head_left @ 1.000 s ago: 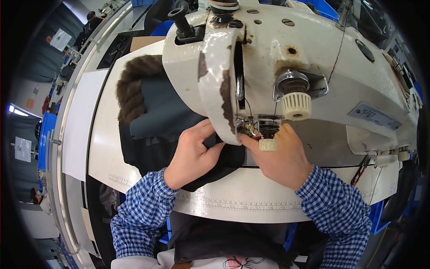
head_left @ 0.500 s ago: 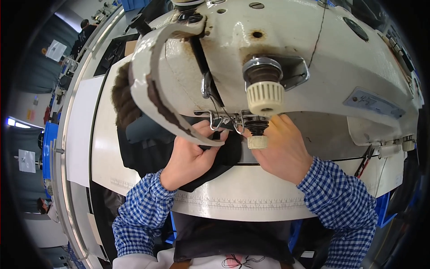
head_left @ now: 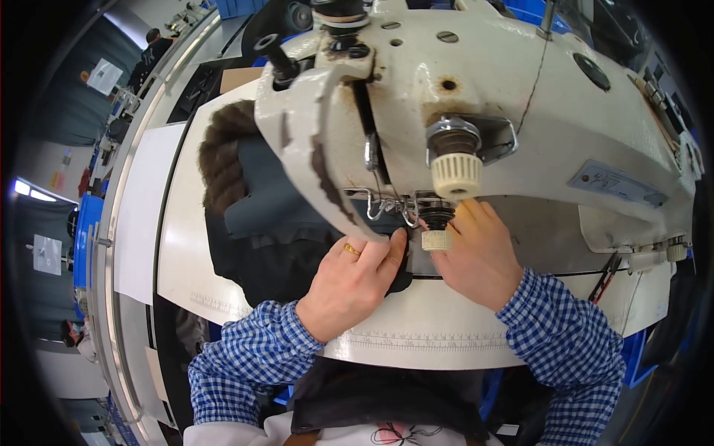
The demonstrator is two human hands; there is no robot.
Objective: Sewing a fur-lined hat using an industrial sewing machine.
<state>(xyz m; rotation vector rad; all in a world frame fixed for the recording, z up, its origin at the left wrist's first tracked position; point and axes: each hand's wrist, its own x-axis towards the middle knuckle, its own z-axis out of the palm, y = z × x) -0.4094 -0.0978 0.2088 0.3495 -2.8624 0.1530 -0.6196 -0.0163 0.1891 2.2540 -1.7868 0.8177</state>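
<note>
A dark fabric piece [head_left: 271, 256] with a brown fur edge [head_left: 223, 171] lies on the bed of a white sewing machine [head_left: 506, 89], left of the needle area. My left hand [head_left: 353, 282], wearing a ring, is closed on the fabric's near right part. The curved white guard [head_left: 323, 163] covers some of its fingertips. Beside the presser area, over the grey bed plate [head_left: 535, 245], my right hand [head_left: 480, 256] has its fingers bent toward the needle. A cream tension knob [head_left: 436, 240] hides its fingertips, and what they hold, if anything, cannot be seen.
Red-and-black thread snips [head_left: 606, 279] lie at the right of the machine table. A printed ruler scale [head_left: 416, 342] runs along the table's near edge. White paper [head_left: 145, 208] covers the left side surface. Another person [head_left: 152, 56] is far off at the upper left.
My left hand has shifted right and nearer to me, and its grip has changed. More of the dark fabric and fur shows. The view has tilted slightly, so the machine appears lower and further right.
</note>
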